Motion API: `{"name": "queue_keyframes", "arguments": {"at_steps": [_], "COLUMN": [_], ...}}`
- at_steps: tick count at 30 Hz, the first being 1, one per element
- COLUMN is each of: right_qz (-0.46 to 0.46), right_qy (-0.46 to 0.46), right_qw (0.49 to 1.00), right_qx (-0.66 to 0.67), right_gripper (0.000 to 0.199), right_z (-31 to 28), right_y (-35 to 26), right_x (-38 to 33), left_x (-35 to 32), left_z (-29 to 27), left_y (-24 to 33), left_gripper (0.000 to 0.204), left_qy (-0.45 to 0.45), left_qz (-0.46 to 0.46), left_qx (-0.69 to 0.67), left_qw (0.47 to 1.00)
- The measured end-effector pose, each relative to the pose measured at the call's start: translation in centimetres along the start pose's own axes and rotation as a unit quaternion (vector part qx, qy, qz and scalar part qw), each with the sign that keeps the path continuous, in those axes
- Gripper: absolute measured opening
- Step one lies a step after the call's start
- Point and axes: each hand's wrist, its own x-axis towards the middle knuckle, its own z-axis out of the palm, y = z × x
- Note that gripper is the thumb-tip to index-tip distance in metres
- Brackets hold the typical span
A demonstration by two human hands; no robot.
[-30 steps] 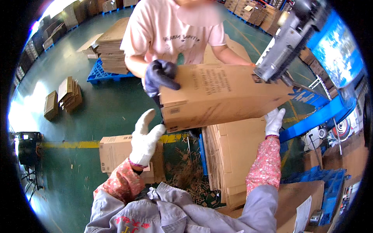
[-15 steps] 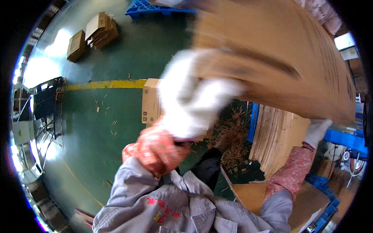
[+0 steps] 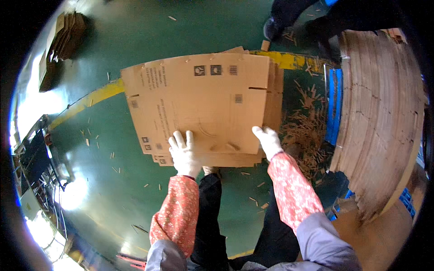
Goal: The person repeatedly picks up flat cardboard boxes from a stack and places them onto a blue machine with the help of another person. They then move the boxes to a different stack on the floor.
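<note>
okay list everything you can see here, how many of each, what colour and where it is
flattened cardboard boxes: a low stack, count unclear, brown, on the floor in the middle, under both hands
tall cardboard stack: one, brown, at the right
blue pallet: one, blue, edge showing beside the tall stack
cardboard scraps: many, brown, strewn on the floor between the two stacks
yellow floor line: one, yellow, running behind the low stack
folded cartons: a small pile, brown, upper left
green floor: one, green, all around
another person's shoe: one, dark, top centre
left hand: one, white glove, flat on the near edge of the top box
right hand: one, white glove, on the near right corner
</note>
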Motion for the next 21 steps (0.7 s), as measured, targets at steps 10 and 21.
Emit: {"name": "queue_keyframes", "arguments": {"at_steps": [10, 21], "right_qz": [-0.101, 0.020], "right_qy": [0.057, 0.364], "right_qw": [0.978, 0.597], "right_qx": [-0.172, 0.714], "right_gripper": [0.045, 0.052], "right_z": [-12.3, -35.2], "right_y": [-6.7, -5.1], "right_x": [-21.3, -41.5], "left_x": [-2.7, -10.9], "left_z": [-13.5, -23.9], "left_y": [-1.9, 16.6], "left_gripper": [0.065, 0.035], "left_qy": [-0.132, -0.308], "left_qz": [-0.026, 0.008], "left_qx": [-0.286, -0.542], "left_qw": [0.949, 0.782]}}
